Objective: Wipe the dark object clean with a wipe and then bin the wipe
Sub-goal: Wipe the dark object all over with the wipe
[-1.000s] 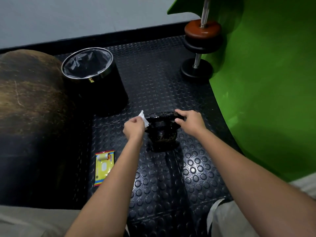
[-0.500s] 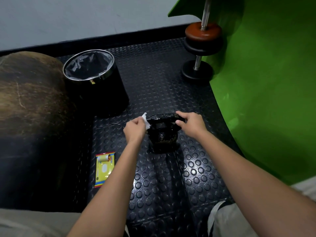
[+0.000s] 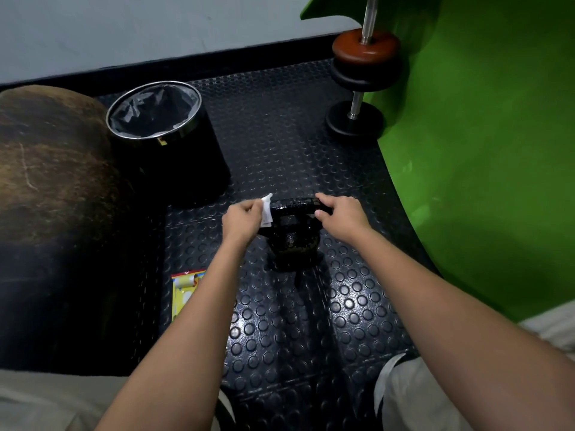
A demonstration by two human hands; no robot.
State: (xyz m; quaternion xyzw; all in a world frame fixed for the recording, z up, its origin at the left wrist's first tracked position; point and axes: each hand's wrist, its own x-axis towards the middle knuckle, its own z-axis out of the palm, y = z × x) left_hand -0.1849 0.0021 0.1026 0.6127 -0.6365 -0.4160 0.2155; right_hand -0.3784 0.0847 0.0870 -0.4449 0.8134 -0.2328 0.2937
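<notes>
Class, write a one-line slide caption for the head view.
Left hand presses a white wipe against a black kettlebell while right hand grips its handle, bin nearby.

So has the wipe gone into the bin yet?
No, the left hand holds the wipe against the kettlebell, apart from the bin.

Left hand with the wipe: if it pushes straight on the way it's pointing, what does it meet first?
Probably the black bin. The left hand pinches the white wipe against the kettlebell handle's left end, pointing up-frame. Studded mat lies between; depth is unclear.
</notes>
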